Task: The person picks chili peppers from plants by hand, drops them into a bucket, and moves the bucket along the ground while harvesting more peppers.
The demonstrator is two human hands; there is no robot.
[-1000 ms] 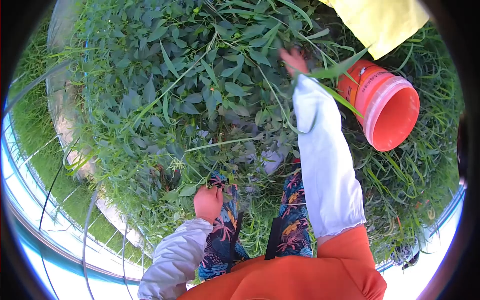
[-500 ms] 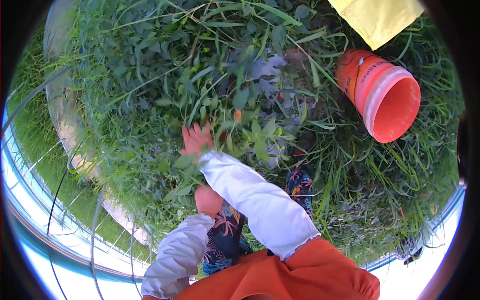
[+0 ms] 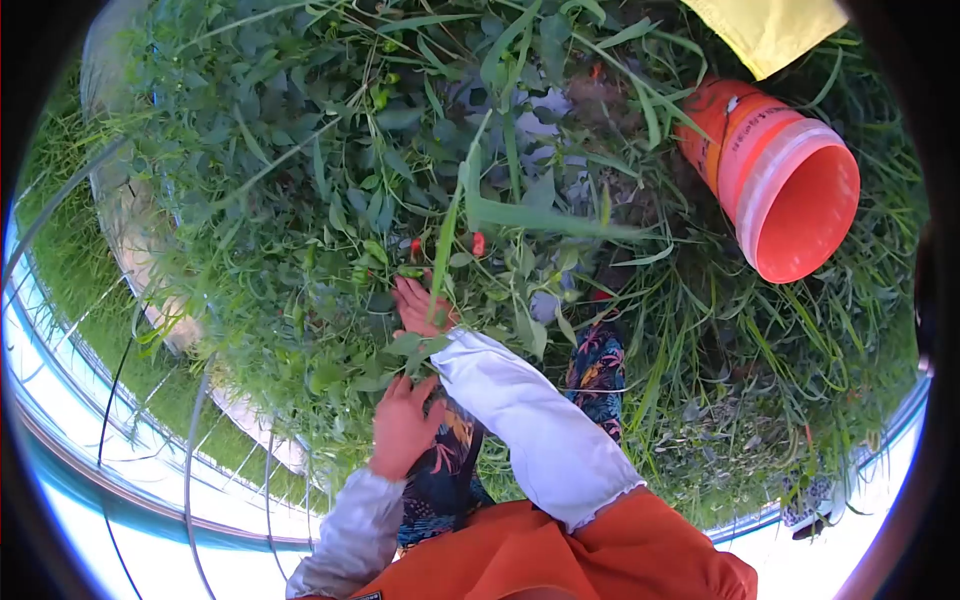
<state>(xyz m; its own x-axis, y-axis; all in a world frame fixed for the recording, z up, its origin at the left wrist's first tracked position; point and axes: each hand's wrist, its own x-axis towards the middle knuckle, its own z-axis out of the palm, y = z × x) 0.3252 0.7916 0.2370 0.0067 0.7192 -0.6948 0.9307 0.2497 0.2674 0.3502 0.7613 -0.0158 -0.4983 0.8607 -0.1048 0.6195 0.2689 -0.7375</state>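
Note:
My right hand (image 3: 422, 306) reaches palm down into the leafy pepper plants (image 3: 330, 200), fingers stretched out and partly covered by leaves. Just beyond its fingertips hang a red pepper (image 3: 478, 244) and a second, smaller red one (image 3: 415, 248). Green peppers (image 3: 360, 272) show among the leaves to the left. Closer to my body, my left hand (image 3: 404, 428) hovers by the foliage with its thumb and fingers apart, holding nothing that I can see. White sleeve covers reach to both wrists.
An orange bucket (image 3: 735, 150) lies tilted on the grass at right, its mouth facing me. A yellow sheet or bag (image 3: 770, 30) is above it. Long grass blades cross the plants. Curved hoops (image 3: 190, 470) and a pale strip (image 3: 140, 240) run along the left.
My left hand has come forward from beside my leg, and its fingers now show spread. The right hand has shifted slightly right and back toward me. Both red peppers show more clearly.

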